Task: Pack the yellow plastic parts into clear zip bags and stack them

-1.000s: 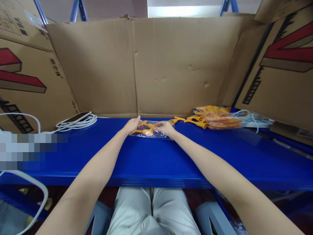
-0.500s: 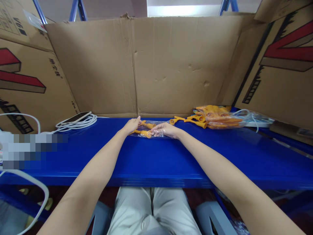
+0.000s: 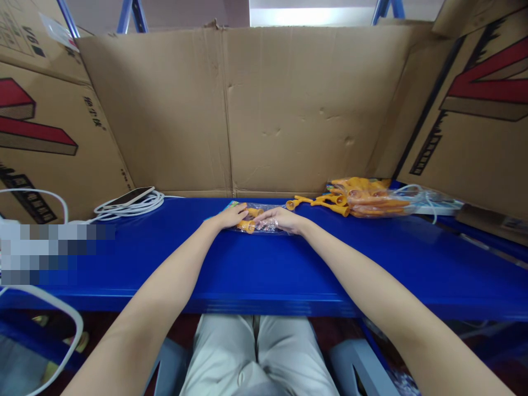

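My left hand [image 3: 229, 217] and my right hand [image 3: 277, 219] lie close together on a small clear plastic bag [image 3: 264, 225] that rests on the blue table [image 3: 264, 264]. Orange plastic pieces [image 3: 249, 219] show inside the bag between my fingertips. The fingers of both hands are stretched out and press flat on the bag. To the right, loose orange pieces [image 3: 315, 203] lie on the table beside a larger clear bag of orange pieces [image 3: 371, 199].
Cardboard walls [image 3: 289, 110] enclose the table at the back and both sides. A phone [image 3: 130, 197] sits on coiled white cable [image 3: 127, 208] at the back left. A white power strip with cables [image 3: 433, 206] lies at the right. My knees show below the table edge.
My left hand slid right along the bag toward my right hand. The orange pieces are now bunched between the two hands, and a bit of blue-green bag edge shows by my left hand.
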`<state>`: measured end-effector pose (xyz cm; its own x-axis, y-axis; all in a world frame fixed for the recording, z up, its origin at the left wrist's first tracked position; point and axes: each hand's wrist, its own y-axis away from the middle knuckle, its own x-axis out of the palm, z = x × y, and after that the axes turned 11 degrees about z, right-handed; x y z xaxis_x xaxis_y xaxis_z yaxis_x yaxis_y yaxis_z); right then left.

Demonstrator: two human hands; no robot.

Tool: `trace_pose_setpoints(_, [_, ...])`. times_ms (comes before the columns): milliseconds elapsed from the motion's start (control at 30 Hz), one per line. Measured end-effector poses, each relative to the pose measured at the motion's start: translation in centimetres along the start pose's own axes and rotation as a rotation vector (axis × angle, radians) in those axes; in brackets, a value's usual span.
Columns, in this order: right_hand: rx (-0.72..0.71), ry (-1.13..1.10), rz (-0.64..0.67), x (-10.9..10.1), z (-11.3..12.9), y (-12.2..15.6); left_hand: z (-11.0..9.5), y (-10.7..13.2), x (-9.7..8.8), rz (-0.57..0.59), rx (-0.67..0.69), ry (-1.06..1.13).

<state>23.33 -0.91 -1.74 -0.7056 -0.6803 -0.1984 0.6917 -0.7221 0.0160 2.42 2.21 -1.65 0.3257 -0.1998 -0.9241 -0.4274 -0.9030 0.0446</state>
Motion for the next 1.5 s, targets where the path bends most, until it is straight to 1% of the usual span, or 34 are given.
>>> trace_pose_setpoints(133, [0.006, -0.021, -0.009, 0.1, -0.1, -0.1, 0.0, -0.3, 0.1, 0.085, -0.003, -0.003])
trace_pose_setpoints(267, [0.004, -0.122, -0.126, 0.4, -0.3, -0.6, -0.4, -0.2, -0.1, 0.12, -0.022, -0.027])
trace_pose_setpoints(333, [0.012, -0.165, -0.158, 0.6, -0.3, -0.8, -0.5, -0.2, -0.1, 0.121, -0.022, -0.029])
trace_pose_setpoints(467, [0.021, -0.198, -0.161, 0.8, -0.1, -0.8, -0.3, -0.3, 0.0, 0.119, -0.006, -0.039])
trace_pose_setpoints(633, [0.026, -0.2, -0.143, 0.8, 0.0, -0.6, -0.2, -0.5, 0.1, 0.135, -0.035, -0.066])
trace_pose_setpoints(800, [0.019, -0.185, -0.125, 0.8, 0.1, -0.6, -0.5, -0.4, -0.1, 0.204, -0.057, -0.135])
trace_pose_setpoints(867, [0.027, -0.114, -0.159, 0.4, 0.3, -0.7, -0.3, -0.4, -0.3, 0.224, -0.072, -0.159])
trace_pose_setpoints(900, [0.036, -0.054, -0.205, 0.0, 0.3, -0.7, -0.1, -0.3, -0.4, 0.23, -0.082, -0.17])
trace_pose_setpoints(967, [0.062, 0.107, -0.36, -1.2, 0.3, -0.7, 0.5, -0.3, -0.7, 0.23, -0.108, -0.191])
trace_pose_setpoints(1067, [0.102, 0.421, -0.685, -3.7, -0.2, -0.2, 1.9, -0.4, -1.2, 0.199, -0.164, -0.214])
trace_pose_setpoints(1100, [0.104, 0.549, -0.764, -4.5, -0.5, 0.1, 2.3, -0.4, -1.3, 0.187, -0.179, -0.221])
trace_pose_setpoints(1167, [0.145, 0.784, -0.839, -5.9, -1.2, 0.7, 3.0, -0.6, -1.5, 0.175, -0.195, -0.23])
trace_pose_setpoints(1233, [0.238, 0.939, -0.78, -6.7, -2.0, 1.2, 3.3, -0.7, -1.5, 0.166, -0.198, -0.228])
trace_pose_setpoints(1300, [0.355, 0.993, -0.682, -7.0, -2.5, 1.4, 3.4, -0.8, -1.5, 0.153, -0.202, -0.217])
trace_pose_setpoints(1367, [0.426, 1.012, -0.615, -6.8, -2.6, 1.5, 3.3, -0.8, -1.4, 0.138, -0.204, -0.207])
trace_pose_setpoints(1433, [0.423, 1.062, -0.595, -6.4, -2.4, 1.4, 3.2, -0.8, -1.3, 0.129, -0.206, -0.203])
trace_pose_setpoints(1500, [0.39, 1.135, -0.586, -6.0, -2.0, 1.3, 3.2, -0.8, -1.3, 0.131, -0.204, -0.207])
